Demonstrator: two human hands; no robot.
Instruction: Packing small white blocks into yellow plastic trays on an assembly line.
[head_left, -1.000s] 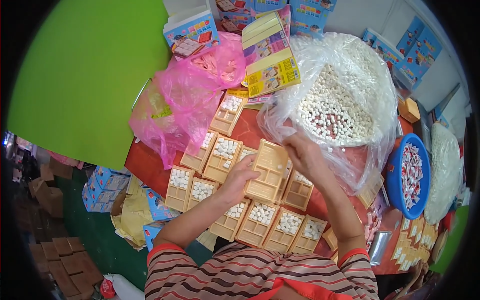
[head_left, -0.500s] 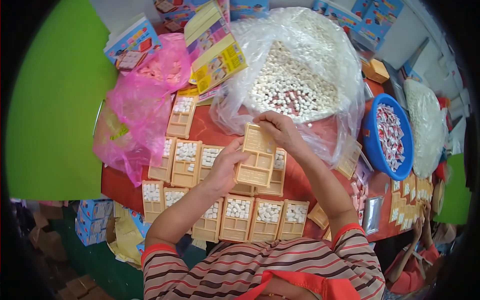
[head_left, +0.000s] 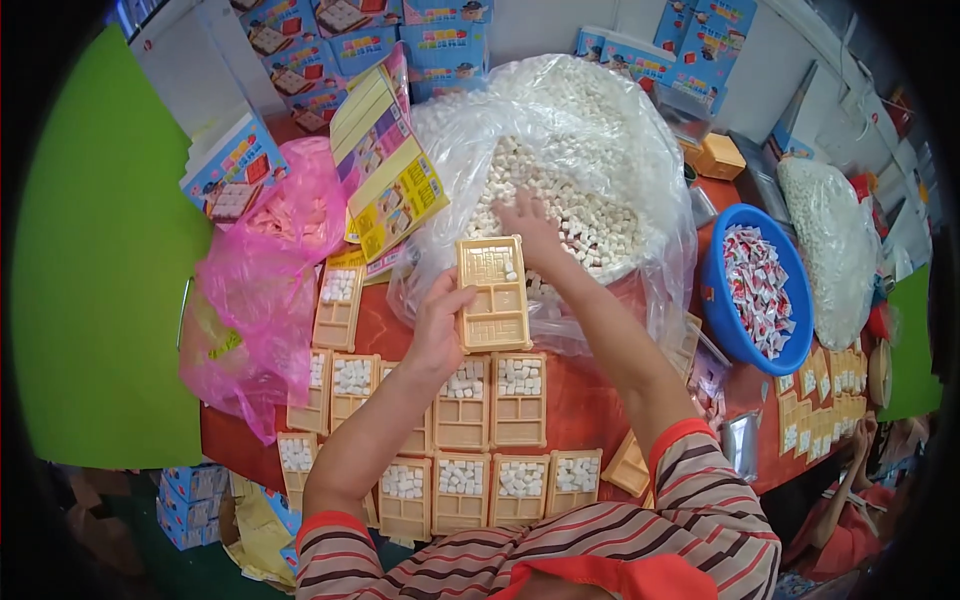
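"As you look at the centre of the frame, what does the left hand (head_left: 437, 328) have?"

"A tan divided tray (head_left: 494, 298), gripped along its left edge with the thumb over the rim. It's held up in the very middle of the frame."

"Anything inside it?"

"A couple of small white pieces (head_left: 510, 270), at the right side of the top compartment."

"And the right hand (head_left: 532, 235)?"

"Upper centre, reaching into the white cubes (head_left: 600, 225) in a big clear plastic bag (head_left: 668, 230). Its fingertips are hard to make out, so I can't tell whether they've closed on any."

"What lies below?"

"Two rows of similar trays (head_left: 517, 425) across the lower centre, on the red counter (head_left: 390, 325), with cubes in their top compartments. The left forearm covers some of them."

"And the sides?"

"Right: a blue basin (head_left: 717, 300) full of red-and-white sachets (head_left: 755, 285). Left: a sheer pink bag (head_left: 255, 310), a blue carton (head_left: 238, 180) just above it."
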